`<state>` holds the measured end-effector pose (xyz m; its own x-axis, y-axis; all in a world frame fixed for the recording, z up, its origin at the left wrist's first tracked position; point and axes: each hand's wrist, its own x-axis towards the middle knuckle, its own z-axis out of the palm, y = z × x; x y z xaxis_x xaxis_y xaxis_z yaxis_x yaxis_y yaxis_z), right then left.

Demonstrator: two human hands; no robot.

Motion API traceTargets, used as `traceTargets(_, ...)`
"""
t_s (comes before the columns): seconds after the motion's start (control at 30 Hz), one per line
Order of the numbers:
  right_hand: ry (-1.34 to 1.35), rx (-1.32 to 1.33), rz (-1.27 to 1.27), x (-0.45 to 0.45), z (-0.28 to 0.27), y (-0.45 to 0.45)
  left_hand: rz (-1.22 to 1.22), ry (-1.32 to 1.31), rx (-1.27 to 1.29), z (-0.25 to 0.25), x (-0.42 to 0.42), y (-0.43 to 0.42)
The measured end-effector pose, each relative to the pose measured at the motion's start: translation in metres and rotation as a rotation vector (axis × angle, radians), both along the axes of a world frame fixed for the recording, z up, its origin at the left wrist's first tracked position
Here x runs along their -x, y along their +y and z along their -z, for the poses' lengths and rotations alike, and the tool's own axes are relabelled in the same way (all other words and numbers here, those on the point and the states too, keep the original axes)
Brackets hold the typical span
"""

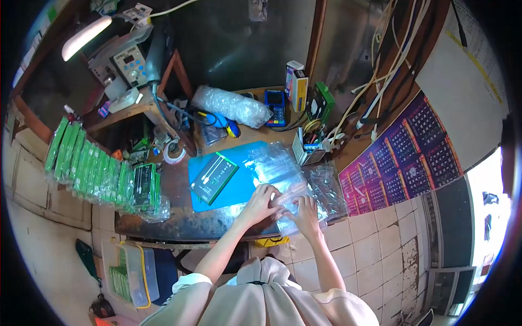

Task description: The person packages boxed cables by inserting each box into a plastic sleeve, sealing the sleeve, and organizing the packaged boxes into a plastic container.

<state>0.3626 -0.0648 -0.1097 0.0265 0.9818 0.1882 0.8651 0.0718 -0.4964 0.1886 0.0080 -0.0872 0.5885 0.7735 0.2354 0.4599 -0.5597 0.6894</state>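
My left hand (262, 203) and my right hand (304, 218) are close together at the table's front edge. Both have curled fingers pinching a clear plastic bag (292, 191) between them. Under and behind it, more clear plastic bags (274, 165) lie flat on a blue mat (247, 190). Left of my hands, a black-and-green box (215, 177) with a cable pictured on its lid rests at a slant on the mat. My fingertips are partly lost against the shiny plastic.
A long row of green boxes in clear wrap (98, 168) stands left. At the back are a bubble-wrap roll (231, 105), a blue card terminal (275, 107) and small boxes (299, 89). A pen basket (309, 152) stands right, near a hanging calendar (402, 157). A plastic bin (125, 274) sits below.
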Motion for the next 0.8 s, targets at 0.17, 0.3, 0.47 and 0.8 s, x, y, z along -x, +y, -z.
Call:
traceTargets(0.17, -0.047, -0.155, 0.003, 0.001, 0.021, 0.007, -0.031, 0.058, -0.091, 0.015, -0.001, -0.010)
traceTargets(0.3, 0.103, -0.165, -0.035, -0.005, 0.022, 0.019, -0.085, -0.108, -0.053, 0.017, 0.000, -0.010)
traceTargets(0.47, 0.252, -0.298, -0.054, -0.002, -0.044, 0.045, -0.452, -0.426, 0.075, -0.001, 0.012, -0.010)
traceTargets(0.8, 0.544, -0.369, -0.019, 0.050, -0.145, 0.058, 0.147, -0.831, 0.562, -0.074, 0.039, -0.023)
